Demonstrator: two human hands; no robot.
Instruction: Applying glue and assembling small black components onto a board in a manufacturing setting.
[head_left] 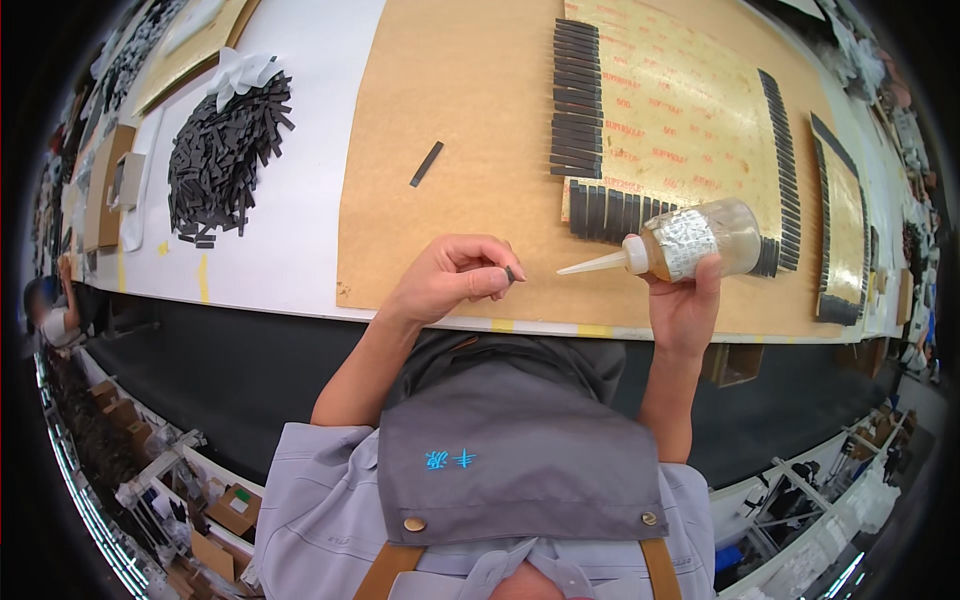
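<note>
Between the thumb and fingers of my left hand (455,277) is a small black strip (511,274), mostly hidden by the fingertips. My right hand (685,305) is wrapped round a clear squeeze bottle (738,238) with a silvery label, tilted on its side. The bottle's long white nozzle (595,264) points left toward the strip, with a gap between them. One more black strip (427,164) lies alone on the brown sheet (470,90). Right of it, a yellowish board (690,120) with red print has black strips (577,100) lined along its edges; the bottle covers part of its near edge.
A heap of black strips (225,160) lies on the white tabletop (318,130) at left, with a crumpled white piece (243,72) on top. Cardboard boxes (103,190) stand at the left edge. A second strip-edged board (840,220) lies far right. Another person (60,315) is at far left.
</note>
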